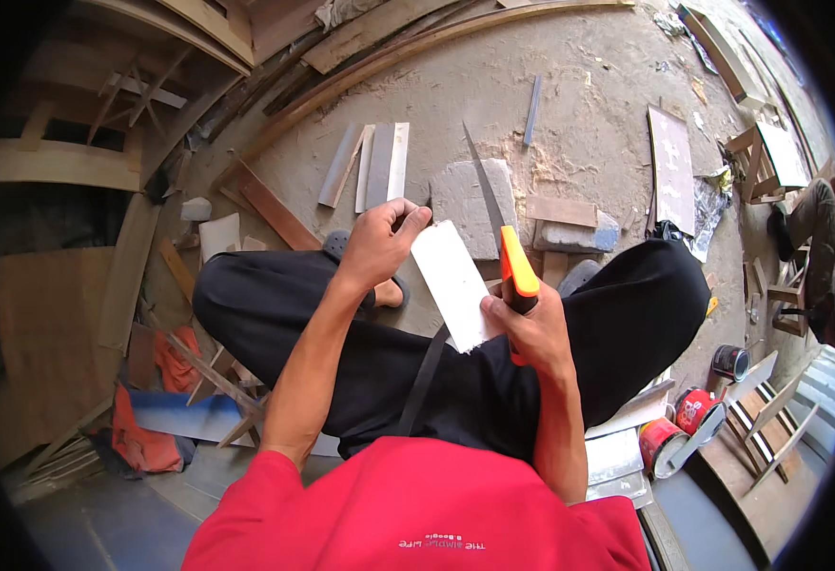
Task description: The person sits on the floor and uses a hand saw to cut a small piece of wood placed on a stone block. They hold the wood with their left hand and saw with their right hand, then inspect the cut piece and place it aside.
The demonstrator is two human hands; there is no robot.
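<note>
In front of my lap I hold a small white rectangular board (pixel 453 285), tilted, with one rough short end toward me. My left hand (pixel 379 246) is closed at its far left corner; the fingertips' exact contact is partly hidden. My right hand (pixel 534 328) grips the orange and black handle of a handsaw (pixel 520 266), and its thumb presses the board's right edge. The saw's narrow blade (pixel 484 181) points away from me, above a pale block (pixel 465 205) on the floor and apart from the board.
Cut strips (pixel 370 167) lie ahead on the left. A brown wood piece (pixel 562 210) rests on another block (pixel 579 235) to the right. Beyond stands a long panel (pixel 670 167). Red cans (pixel 663 445) sit at the lower right; wooden furniture frames (pixel 65 162) stand at the left.
</note>
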